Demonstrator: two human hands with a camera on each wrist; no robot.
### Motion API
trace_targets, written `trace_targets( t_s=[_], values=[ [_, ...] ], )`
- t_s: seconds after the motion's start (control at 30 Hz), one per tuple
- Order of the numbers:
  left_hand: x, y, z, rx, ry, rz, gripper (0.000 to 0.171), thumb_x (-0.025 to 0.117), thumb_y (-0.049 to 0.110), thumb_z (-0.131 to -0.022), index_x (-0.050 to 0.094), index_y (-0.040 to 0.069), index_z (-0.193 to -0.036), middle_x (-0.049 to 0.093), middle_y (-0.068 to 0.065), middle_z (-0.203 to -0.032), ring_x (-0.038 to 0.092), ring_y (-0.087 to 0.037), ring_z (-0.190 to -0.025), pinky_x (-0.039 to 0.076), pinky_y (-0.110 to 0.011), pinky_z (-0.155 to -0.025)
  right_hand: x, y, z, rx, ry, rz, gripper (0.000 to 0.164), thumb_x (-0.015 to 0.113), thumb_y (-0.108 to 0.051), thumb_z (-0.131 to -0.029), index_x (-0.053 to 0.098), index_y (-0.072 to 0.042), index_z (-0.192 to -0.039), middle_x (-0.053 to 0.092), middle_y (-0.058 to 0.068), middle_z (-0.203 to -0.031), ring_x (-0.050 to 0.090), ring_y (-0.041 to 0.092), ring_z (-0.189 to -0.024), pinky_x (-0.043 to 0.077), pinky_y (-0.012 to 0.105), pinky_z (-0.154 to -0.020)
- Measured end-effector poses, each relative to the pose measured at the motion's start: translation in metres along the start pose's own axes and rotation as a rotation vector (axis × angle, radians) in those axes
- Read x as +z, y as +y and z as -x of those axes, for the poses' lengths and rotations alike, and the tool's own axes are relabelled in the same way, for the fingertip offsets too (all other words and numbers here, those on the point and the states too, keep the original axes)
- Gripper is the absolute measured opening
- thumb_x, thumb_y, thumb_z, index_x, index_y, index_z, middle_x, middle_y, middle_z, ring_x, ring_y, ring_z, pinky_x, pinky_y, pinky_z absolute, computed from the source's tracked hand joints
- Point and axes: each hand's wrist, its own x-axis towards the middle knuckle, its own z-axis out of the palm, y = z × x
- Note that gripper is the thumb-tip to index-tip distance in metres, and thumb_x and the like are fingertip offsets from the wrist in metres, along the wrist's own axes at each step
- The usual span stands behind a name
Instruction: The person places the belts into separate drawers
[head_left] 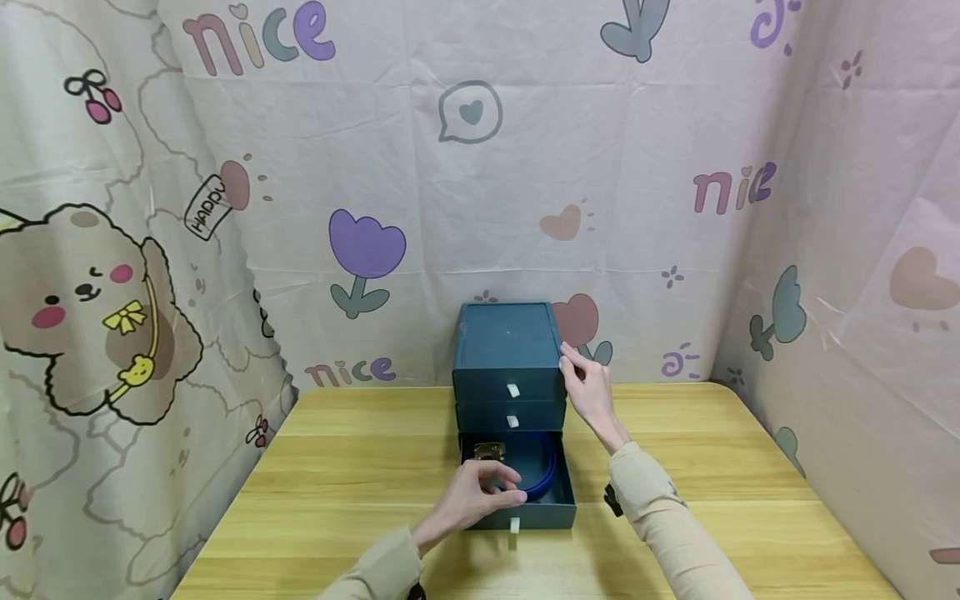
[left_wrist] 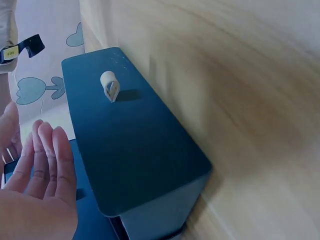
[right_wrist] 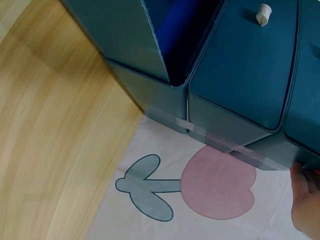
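A dark teal chest of drawers [head_left: 510, 337] stands on the table, its bottom drawer [head_left: 564, 510] pulled out. Inside that drawer lies a coiled blue belt [head_left: 551, 467] with a metal buckle [head_left: 489, 451]. My left hand [head_left: 472, 497] hovers over the drawer, partly covering the belt; its fingers are gently bent with nothing between them. The left wrist view shows that hand [left_wrist: 42, 175] beside the drawer front [left_wrist: 130, 145]. With my right hand [head_left: 590, 387] I touch the chest's upper right side; in the right wrist view fingertips [right_wrist: 299, 175] rest against it.
The two upper drawers are shut, each with a small white pull tab [head_left: 513, 390]. Behind the wooden table [head_left: 360, 467] hangs a printed cloth [head_left: 487, 192], close to the back of the chest. More cloth hangs on both sides.
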Motion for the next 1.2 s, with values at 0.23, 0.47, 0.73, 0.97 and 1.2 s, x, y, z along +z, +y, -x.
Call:
trace_targets(
  t_s=[0.23, 0.47, 0.73, 0.97, 1.2],
  values=[
    [0.005, -0.004, 0.013, -0.031, 0.034, 0.032, 0.032, 0.082, 0.026, -0.085, 0.073, 0.0, -0.099, 0.076, -0.008, -0.084, 0.064, 0.0, -0.067, 0.054, -0.017, -0.064, 0.0, 0.001, -0.001, -0.001, -0.001, 0.008, 0.033, 0.056, -0.014, -0.102, 0.066, 0.0, -0.13, 0.066, 0.017, -0.133, 0.064, 0.029, -0.123, 0.054, 0.019, -0.089],
    [0.011, -0.009, 0.024, -0.023, 0.041, -0.034, 0.024, 0.085, 0.031, -0.08, 0.077, 0.009, -0.085, 0.077, -0.002, -0.075, 0.065, 0.002, -0.062, 0.052, -0.017, -0.059, -0.001, 0.0, 0.0, 0.02, -0.004, 0.004, 0.034, 0.055, -0.014, -0.102, 0.065, 0.0, -0.132, 0.065, 0.017, -0.135, 0.063, 0.03, -0.125, 0.054, 0.016, -0.085],
    [0.015, -0.022, 0.029, -0.057, -0.03, -0.085, 0.028, 0.085, 0.028, -0.08, 0.078, 0.004, -0.093, 0.078, -0.001, -0.077, 0.067, 0.003, -0.065, 0.054, -0.017, -0.06, -0.001, 0.001, 0.001, 0.024, -0.006, 0.012, 0.034, 0.055, -0.014, -0.102, 0.064, -0.001, -0.133, 0.065, 0.017, -0.136, 0.062, 0.029, -0.127, 0.057, 0.031, -0.092],
    [0.022, -0.028, 0.031, -0.065, -0.039, -0.151, 0.031, 0.086, 0.028, -0.079, 0.079, 0.004, -0.097, 0.079, 0.0, -0.08, 0.071, 0.001, -0.069, 0.056, -0.016, -0.064, 0.0, 0.002, 0.001, 0.017, -0.006, 0.011, 0.035, 0.055, -0.015, -0.103, 0.064, -0.001, -0.133, 0.064, 0.018, -0.136, 0.063, 0.03, -0.125, 0.046, 0.003, -0.081],
    [0.027, -0.028, 0.032, -0.057, 0.009, -0.211, 0.025, 0.087, 0.026, -0.078, 0.081, 0.006, -0.093, 0.08, -0.002, -0.081, 0.073, -0.003, -0.07, 0.057, -0.018, -0.063, 0.001, 0.002, 0.0, 0.013, -0.005, 0.03, 0.034, 0.056, -0.015, -0.102, 0.065, -0.001, -0.133, 0.065, 0.017, -0.135, 0.065, 0.03, -0.122, 0.051, 0.011, -0.086]
  ],
)
